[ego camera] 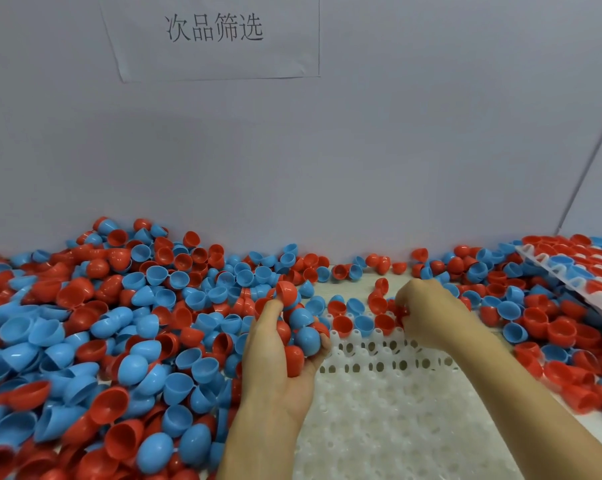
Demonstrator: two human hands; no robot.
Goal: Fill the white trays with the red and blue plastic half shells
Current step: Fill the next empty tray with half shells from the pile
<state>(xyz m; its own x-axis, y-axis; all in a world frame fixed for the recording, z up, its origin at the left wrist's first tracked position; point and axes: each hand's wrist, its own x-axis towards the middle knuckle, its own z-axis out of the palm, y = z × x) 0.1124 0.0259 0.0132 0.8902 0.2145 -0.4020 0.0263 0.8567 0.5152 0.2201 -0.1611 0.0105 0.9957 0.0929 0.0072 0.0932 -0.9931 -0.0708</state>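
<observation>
The left hand [278, 344] cups a handful of red and blue half shells [301, 327], its grip curled round them, thumb up against a red one at the top of the bunch. How many it holds cannot be counted, since the palm hides the lower ones. The right hand [427, 317] is turned knuckles-up over the far end of the white tray [379, 393], its grip clamped on a red shell [401, 311] that shows only as a sliver beneath the fingers. The tray lies at the near middle of the surface; its near edge is cut off by the frame, and only its far row carries a few seated shells [353, 323]. Loose shells [119, 323] heap across the left and far sides of the surface, hiding most of it. At the far right corner a second tray [549, 268], already filled, leans tilted on the heap and is cut off. A paper sign [212, 32] hangs on the wall [396, 150].
</observation>
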